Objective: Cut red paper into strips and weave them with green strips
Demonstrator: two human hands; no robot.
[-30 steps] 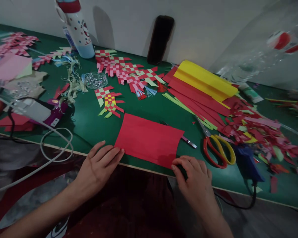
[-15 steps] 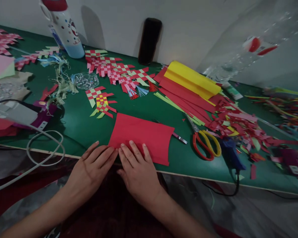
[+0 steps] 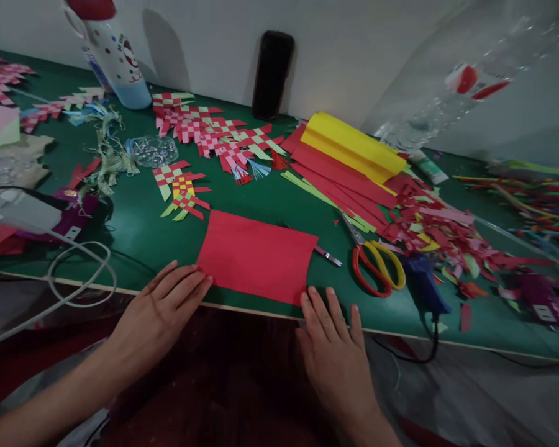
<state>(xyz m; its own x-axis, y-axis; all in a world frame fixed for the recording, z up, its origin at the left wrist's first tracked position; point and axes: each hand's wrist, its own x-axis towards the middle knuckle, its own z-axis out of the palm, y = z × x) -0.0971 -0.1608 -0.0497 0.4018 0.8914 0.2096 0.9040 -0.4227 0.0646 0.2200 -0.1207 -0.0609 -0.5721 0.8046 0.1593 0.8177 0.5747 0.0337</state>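
A sheet of red paper [image 3: 257,259] lies near the front edge of the green table [image 3: 140,233]. My left hand [image 3: 170,304] rests at its lower left corner, fingers stretched out and fingertips on the paper. At the lower right corner, my right hand [image 3: 333,341] lies flat with its fingers spread, the index fingertip touching the paper's edge. Part of a utility knife or similar slim tool [image 3: 328,256] sticks out from under the sheet's right side. Scissors [image 3: 377,267] with red and yellow handles lie to the right.
Woven paper fish [image 3: 200,130] lie behind the sheet. Yellow paper [image 3: 354,146], red strips [image 3: 340,183] and paper scraps [image 3: 447,230] cover the right. A bottle [image 3: 123,62] and phone [image 3: 272,74] stand by the wall. A white cable [image 3: 81,273] loops over the left edge.
My right hand has slid right along the paper's lower edge, from beside my left hand to the right corner. My left hand stays at the left corner. The view has shifted slightly.
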